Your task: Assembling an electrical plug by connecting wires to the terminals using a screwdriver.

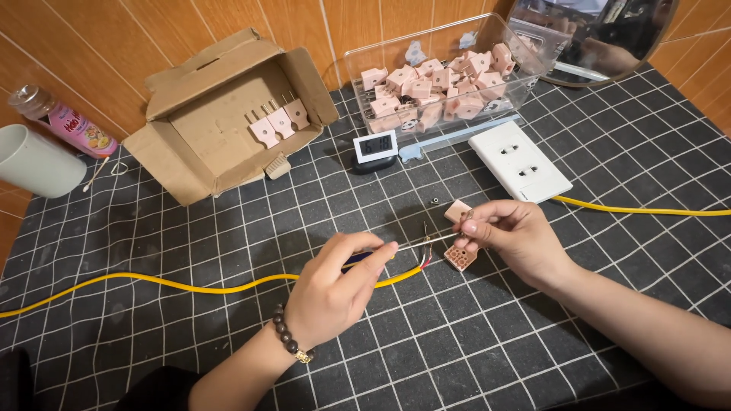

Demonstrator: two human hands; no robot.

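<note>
1. The left hand (339, 281) grips a screwdriver (384, 253), fingers closed around its handle, over the yellow cable (190, 287).
2. The right hand (514, 236) pinches a pink plug half (460, 256), fingers closed on it, at the cable's stripped end.
3. A second pink shell (458, 210) lies on the surface (472, 342) just behind the cable end.
4. The white socket (519, 161) sits farther behind it.

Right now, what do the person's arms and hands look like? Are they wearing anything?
Both forearms are bare, with no sleeves or gloves showing. The left hand has a bracelet of round dark brown beads with one gold-coloured bead around its wrist. The right hand wears nothing, with no ring or watch visible. The fingernails look short and unpainted.
</note>
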